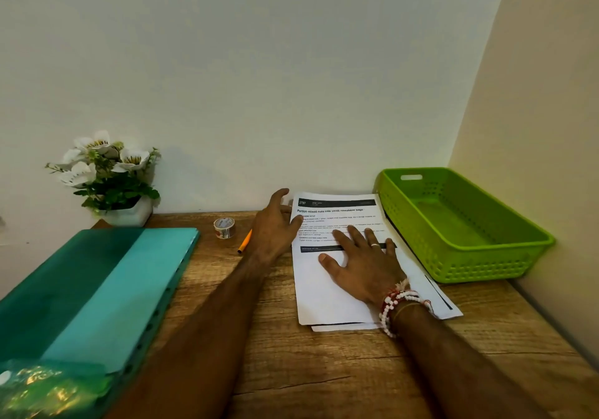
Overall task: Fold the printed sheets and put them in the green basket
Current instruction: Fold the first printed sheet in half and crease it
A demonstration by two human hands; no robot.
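A small stack of printed sheets [327, 298] lies flat on the wooden table [340, 370], the top one showing black bars and text. My right hand [359, 263] rests flat on the top sheet with fingers spread. My left hand [275, 224] is at the sheet's upper left edge, its thumb touching the paper and fingers loosely curved. The green basket [505, 250] stands just right of the sheets against the corner wall, with nothing inside it.
A teal folder [97, 292] covers the table's left side, with a shiny green packet [42, 392] at its near end. A tape roll [224, 227] and an orange pencil [245, 241] lie left of my left hand. A white flower pot [126, 211] stands at the back left.
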